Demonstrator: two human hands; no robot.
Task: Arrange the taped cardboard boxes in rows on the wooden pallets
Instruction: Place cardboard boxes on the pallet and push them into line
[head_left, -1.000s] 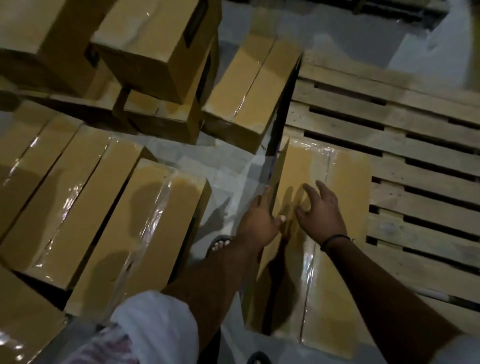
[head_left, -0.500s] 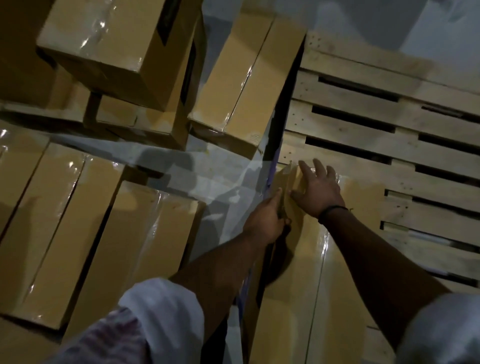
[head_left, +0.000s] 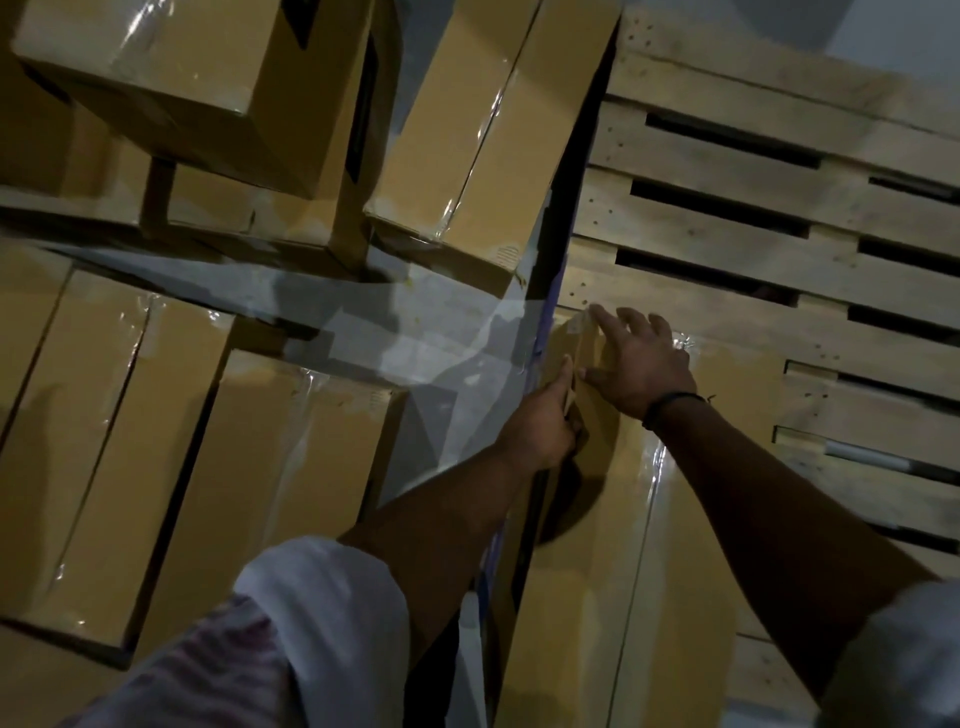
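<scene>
A long taped cardboard box (head_left: 675, 545) lies lengthwise on the wooden pallet (head_left: 727, 322), along the pallet's left edge. My left hand (head_left: 540, 421) grips the box's left edge near its far corner, thumb on top and fingers down the side. My right hand (head_left: 639, 364) lies flat on the far end of the box top, fingers spread. Both arms reach forward over the box and hide part of it.
Two taped boxes (head_left: 285, 493) (head_left: 104, 441) lie side by side on the grey floor (head_left: 415, 332) at the left. A stack of boxes (head_left: 182, 78) stands at the upper left. Another box (head_left: 483, 130) sits against the pallet's far left side. Bare slats extend to the right.
Both hands have slid from the middle of the box top to its far end. My left hand went from the top to the left edge. The view has moved forward.
</scene>
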